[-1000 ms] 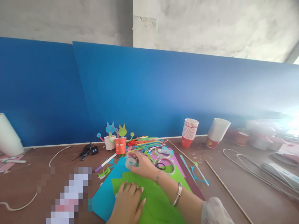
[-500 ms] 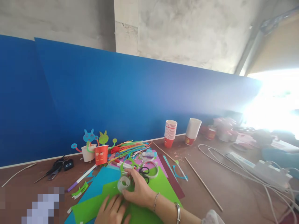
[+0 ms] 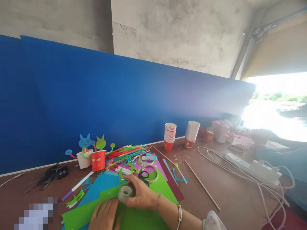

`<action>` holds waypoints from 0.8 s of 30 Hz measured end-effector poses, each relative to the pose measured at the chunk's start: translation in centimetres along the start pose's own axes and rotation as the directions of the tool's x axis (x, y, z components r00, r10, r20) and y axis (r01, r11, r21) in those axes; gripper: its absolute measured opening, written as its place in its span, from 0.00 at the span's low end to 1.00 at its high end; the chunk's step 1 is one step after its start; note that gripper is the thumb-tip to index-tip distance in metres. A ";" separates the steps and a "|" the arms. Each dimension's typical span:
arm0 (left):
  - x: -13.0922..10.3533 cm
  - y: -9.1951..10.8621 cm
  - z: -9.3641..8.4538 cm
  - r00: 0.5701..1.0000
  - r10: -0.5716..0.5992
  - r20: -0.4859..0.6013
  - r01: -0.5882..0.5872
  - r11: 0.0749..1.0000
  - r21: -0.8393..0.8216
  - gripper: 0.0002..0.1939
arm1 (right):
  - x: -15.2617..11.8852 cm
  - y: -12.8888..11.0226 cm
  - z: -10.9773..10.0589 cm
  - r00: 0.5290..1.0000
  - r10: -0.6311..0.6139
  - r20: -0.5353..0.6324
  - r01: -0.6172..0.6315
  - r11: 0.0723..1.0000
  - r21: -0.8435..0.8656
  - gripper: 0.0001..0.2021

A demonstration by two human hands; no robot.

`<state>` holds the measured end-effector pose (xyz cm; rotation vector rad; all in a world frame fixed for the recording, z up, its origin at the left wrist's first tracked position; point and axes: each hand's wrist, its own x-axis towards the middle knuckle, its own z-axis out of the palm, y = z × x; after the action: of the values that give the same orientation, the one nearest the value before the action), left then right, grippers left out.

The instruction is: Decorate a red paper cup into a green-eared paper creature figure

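Right hand (image 3: 141, 195) reaches in from the lower right, fingers closed around a small roll of clear tape (image 3: 125, 192). Roll held on edge, its open core facing roughly toward the camera, just above the green paper sheet (image 3: 165, 191). Grip on the roll comes from its right side; thumb and fingertips wrap the rim.

Left hand (image 3: 105, 216) lies flat, palm down, fingers spread on the same green sheet, holding nothing. It sits just below and left of the roll, near but apart from it. Right hand is the one on the tape; left is next nearest.

Green sheet overlaps a blue paper sheet (image 3: 100, 185) on the brown counter (image 3: 240, 198).

Around: black-handled scissors (image 3: 143, 174) just beyond the right hand, a larger tape ring (image 3: 150, 172) beside them, bundle of coloured paper strips (image 3: 129, 151) further back. Red paper cup (image 3: 98, 160) and white paper cup (image 3: 83, 160) with cut-out animal figures stand at left. Stack of red cups (image 3: 169, 136) and long wooden stick (image 3: 201, 185) to the right.
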<state>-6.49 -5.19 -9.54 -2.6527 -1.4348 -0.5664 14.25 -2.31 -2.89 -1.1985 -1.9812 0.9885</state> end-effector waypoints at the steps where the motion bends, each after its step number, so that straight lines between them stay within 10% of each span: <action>1: 0.2 0.3 -0.4 0.999 -0.043 0.007 0.044 0.999 -0.020 0.22 | 0.0 0.0 -0.6 1.000 0.010 0.028 -0.011 0.999 0.039 0.35; 9: 1.4 2.7 -3.1 0.945 -0.291 0.150 0.308 0.946 -0.106 0.34 | -0.4 -1.1 -4.3 0.919 0.001 0.394 0.019 0.999 -0.046 0.36; 16: 0.9 1.8 -2.0 0.961 -0.275 -0.001 0.259 0.905 -0.337 0.33 | -1.4 -1.7 -2.2 0.907 -0.151 0.393 0.238 0.954 -0.184 0.39; 24: 1.0 2.0 -2.5 0.933 -0.333 -0.135 0.228 0.840 -0.493 0.29 | -1.6 -2.0 -1.8 0.918 -0.096 0.384 0.187 0.960 -0.207 0.43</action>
<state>-5.09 -6.12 -6.68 -2.5893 -1.8256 -1.3511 15.46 -3.81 -0.45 -1.0237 -2.5104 0.9760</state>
